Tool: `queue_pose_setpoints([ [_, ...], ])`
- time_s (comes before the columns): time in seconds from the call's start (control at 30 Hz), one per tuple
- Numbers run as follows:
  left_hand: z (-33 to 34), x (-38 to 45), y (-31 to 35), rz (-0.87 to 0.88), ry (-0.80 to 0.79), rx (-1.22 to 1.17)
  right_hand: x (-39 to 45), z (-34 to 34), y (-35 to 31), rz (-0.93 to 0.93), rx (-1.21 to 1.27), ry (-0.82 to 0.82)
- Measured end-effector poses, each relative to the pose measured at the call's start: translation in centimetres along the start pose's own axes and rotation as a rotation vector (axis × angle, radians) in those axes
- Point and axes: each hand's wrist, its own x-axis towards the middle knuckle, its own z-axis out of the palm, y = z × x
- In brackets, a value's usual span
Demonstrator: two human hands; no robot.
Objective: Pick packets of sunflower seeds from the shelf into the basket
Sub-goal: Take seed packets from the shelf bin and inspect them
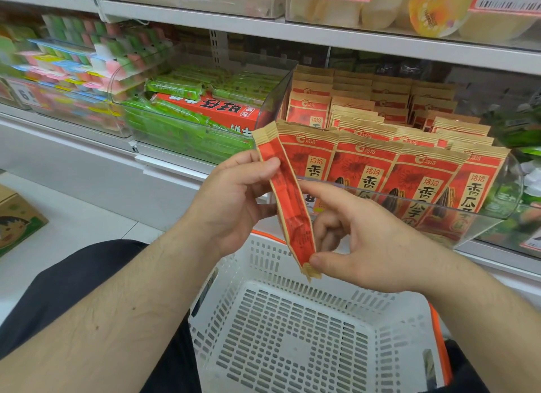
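We hold one red-and-tan sunflower seed packet [288,193] edge-on w/ both hands, above the white perforated basket [292,334] sitting between our knees. Our left hand [231,199] pinches the packet's upper part, thumb on the near face, fingers curled behind. Our right hand [360,240] pinches the bottom seal btwn thumb and fingers, index finger stretched toward the packet's middle. Basket has an orange rim and looks empty. Just behind the hands, a clear shelf bin [497,217] holds rows of the same packets [395,146], standing upright. Next bin to the left holds green wrapped snacks [175,120] and a red box [216,108].
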Motion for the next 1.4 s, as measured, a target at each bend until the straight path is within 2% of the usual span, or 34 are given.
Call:
queue_pose_setpoints([
  [0.13, -0.2, 0.0, -0.1, -0.005, -0.076, -0.103, 0.1, 0.1, 0.2, 0.042, 0.014, 0.08],
  [0.23, -0.2, 0.1, -0.4, 0.015, -0.087, -0.147, 0.2, 0.7, 0.3, 0.044, 0.219, 0.069],
  [0.3, -0.1, 0.0, -0.4, 0.024, -0.096, -0.126, 0.3, 1.1, 0.5, 0.032, 0.269, 0.091],
  [0.43, -0.1, -0.1, -0.4, 0.088, -0.102, -0.002, 0.7, 1.7, 0.5, 0.043, 0.109, 0.191],
  [0.6, 0.5, -0.3, -0.5, 0.239, -0.025, 0.207, 1.0, 2.1, 0.3, 0.123, -0.092, 0.391],
  [0.77, 0.7, -0.4, -0.4, 0.226, 0.074, 0.266, 1.0, 2.3, 0.2, 0.186, -0.193, 0.486],
  [0.83, 0.6, -0.4, -0.4, 0.205, 0.086, 0.271, 1.0, 2.3, 0.2, 0.176, -0.112, 0.531],
  [1.03, 0.4, -0.5, -0.4, 0.134, 0.008, 0.314, 1.6, 0.8, 0.8, 0.102, 0.402, 0.69],
  [1.2, 0.5, -0.6, -0.6, 0.098, -0.034, 0.336, 1.7, 0.0, 1.7, 0.106, 0.573, 0.703],
  [1.4, 0.6, -0.7, -0.4, 0.103, 0.015, 0.346, 1.6, -0.2, 2.0, 0.101, 0.573, 0.621],
])
